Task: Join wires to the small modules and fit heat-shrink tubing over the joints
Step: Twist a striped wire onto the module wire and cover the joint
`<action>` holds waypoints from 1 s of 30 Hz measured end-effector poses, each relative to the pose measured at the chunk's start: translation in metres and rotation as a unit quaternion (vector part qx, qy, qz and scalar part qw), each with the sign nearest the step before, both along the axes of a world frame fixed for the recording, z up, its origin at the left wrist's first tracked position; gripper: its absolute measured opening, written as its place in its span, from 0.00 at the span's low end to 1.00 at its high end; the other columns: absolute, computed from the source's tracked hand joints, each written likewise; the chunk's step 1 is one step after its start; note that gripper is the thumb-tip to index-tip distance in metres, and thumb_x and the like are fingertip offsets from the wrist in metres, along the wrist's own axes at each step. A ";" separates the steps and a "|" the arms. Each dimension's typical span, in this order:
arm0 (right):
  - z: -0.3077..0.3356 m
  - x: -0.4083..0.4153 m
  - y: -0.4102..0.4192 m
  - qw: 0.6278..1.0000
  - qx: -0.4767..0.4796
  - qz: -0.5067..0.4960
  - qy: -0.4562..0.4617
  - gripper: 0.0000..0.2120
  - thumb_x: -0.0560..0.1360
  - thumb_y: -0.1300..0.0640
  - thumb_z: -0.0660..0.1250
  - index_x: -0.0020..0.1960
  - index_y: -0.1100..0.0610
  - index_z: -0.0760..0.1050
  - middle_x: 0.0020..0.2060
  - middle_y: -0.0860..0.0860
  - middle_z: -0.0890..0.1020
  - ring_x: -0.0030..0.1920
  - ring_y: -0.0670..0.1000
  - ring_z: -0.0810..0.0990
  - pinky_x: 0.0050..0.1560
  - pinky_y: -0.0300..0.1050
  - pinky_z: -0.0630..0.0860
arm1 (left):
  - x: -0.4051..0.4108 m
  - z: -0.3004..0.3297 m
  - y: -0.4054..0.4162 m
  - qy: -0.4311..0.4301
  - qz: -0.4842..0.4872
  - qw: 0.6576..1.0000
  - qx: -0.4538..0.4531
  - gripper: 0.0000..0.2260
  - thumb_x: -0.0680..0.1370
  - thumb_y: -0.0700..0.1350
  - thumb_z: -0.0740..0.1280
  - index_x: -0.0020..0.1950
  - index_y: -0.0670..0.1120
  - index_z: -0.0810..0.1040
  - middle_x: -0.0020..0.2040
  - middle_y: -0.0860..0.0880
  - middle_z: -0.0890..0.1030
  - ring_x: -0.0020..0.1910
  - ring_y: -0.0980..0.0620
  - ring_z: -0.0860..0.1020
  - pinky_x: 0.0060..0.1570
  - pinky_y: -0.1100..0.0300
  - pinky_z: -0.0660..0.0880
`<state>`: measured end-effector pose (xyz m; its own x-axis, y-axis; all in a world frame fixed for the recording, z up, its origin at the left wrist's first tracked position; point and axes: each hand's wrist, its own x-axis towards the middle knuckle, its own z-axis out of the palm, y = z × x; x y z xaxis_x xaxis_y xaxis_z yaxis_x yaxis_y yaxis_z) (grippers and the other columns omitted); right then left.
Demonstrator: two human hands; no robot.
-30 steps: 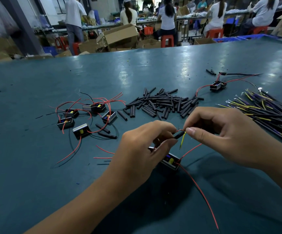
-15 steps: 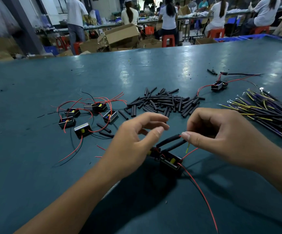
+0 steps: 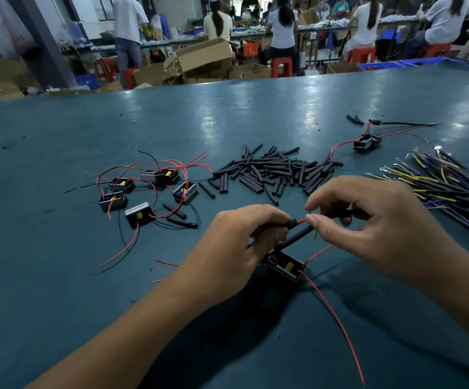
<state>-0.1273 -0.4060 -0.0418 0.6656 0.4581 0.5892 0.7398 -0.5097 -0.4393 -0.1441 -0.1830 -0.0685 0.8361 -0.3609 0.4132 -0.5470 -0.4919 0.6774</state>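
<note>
One module in hand, many left.
My left hand (image 3: 236, 242) pinches a tube (image 3: 289, 223) on the red lead (image 3: 300, 221); my right hand (image 3: 373, 220) pinches a wire (image 3: 340, 213) to it, module (image 3: 285, 266) beneath. Beyond: five modules (image 3: 143, 192) to the left, spare tubes (image 3: 272, 172), wires (image 3: 452, 186) to the right, joining not yet done.

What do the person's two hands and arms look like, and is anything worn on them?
Both are bare. The left hand and the right hand wear no gloves, and no rings, watch or bands are visible. No sleeve shows on either forearm as far as the picture's edge. The fingernails that show are short and unpainted. No markings, tape or cables are on them.
</note>
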 end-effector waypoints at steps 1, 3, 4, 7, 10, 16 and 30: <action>0.000 0.000 0.000 1.000 -0.009 -0.005 -0.011 0.02 0.73 0.53 0.71 0.45 0.50 0.79 0.35 0.44 0.78 0.35 0.48 0.76 0.38 0.38 0.71 | 0.000 0.000 0.000 0.001 -0.002 1.000 0.002 0.06 0.81 0.40 0.69 0.56 0.47 0.82 0.44 0.58 0.82 0.45 0.57 0.81 0.44 0.64 0.78; -0.001 -0.001 0.000 0.999 -0.022 -0.011 -0.024 0.02 0.73 0.53 0.71 0.45 0.51 0.81 0.36 0.44 0.78 0.35 0.47 0.75 0.37 0.40 0.72 | 0.000 -0.001 0.000 0.002 -0.003 1.000 0.004 0.06 0.81 0.40 0.68 0.56 0.46 0.82 0.44 0.57 0.82 0.45 0.57 0.81 0.45 0.65 0.77; -0.001 -0.001 0.000 0.999 -0.027 -0.012 -0.029 0.03 0.74 0.53 0.70 0.45 0.52 0.82 0.36 0.44 0.78 0.35 0.46 0.75 0.37 0.40 0.72 | -0.001 -0.001 0.000 0.007 -0.003 1.000 0.001 0.06 0.81 0.40 0.68 0.56 0.46 0.82 0.44 0.56 0.82 0.45 0.57 0.81 0.45 0.66 0.77; 0.000 -0.003 0.000 0.998 -0.045 -0.018 -0.046 0.05 0.74 0.53 0.70 0.45 0.53 0.83 0.37 0.45 0.78 0.36 0.43 0.75 0.37 0.42 0.73 | -0.001 -0.001 -0.001 0.031 -0.001 0.999 -0.015 0.05 0.81 0.39 0.67 0.55 0.46 0.82 0.43 0.55 0.82 0.44 0.57 0.81 0.45 0.67 0.76; 0.001 -0.004 0.001 0.996 -0.055 -0.021 -0.059 0.05 0.74 0.54 0.70 0.44 0.53 0.83 0.38 0.46 0.78 0.37 0.47 0.78 0.36 0.49 0.75 | -0.002 -0.001 -0.002 0.034 0.003 0.999 -0.022 0.06 0.81 0.38 0.67 0.54 0.46 0.82 0.43 0.55 0.82 0.43 0.57 0.81 0.45 0.65 0.77; 0.000 -0.003 0.002 0.995 -0.072 -0.004 -0.071 0.06 0.76 0.54 0.68 0.43 0.55 0.82 0.38 0.46 0.77 0.37 0.50 0.78 0.36 0.53 0.76 | -0.003 0.000 -0.003 0.024 0.003 1.000 -0.012 0.05 0.81 0.38 0.67 0.55 0.45 0.82 0.44 0.53 0.83 0.44 0.57 0.81 0.45 0.64 0.77; 0.002 -0.002 0.000 0.996 -0.018 -0.002 0.082 0.07 0.74 0.50 0.66 0.40 0.49 0.80 0.34 0.43 0.80 0.35 0.44 0.76 0.35 0.32 0.67 | -0.005 0.003 -0.007 -0.038 0.001 0.999 0.007 0.06 0.80 0.37 0.69 0.56 0.43 0.82 0.47 0.53 0.81 0.47 0.55 0.80 0.47 0.59 0.77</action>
<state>-0.1290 -0.4061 -0.0397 0.7538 0.4735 0.4555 0.6569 -0.5297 -0.5366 -0.1488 -0.1896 -0.0651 0.8033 -0.3645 0.4710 -0.5955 -0.5019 0.6273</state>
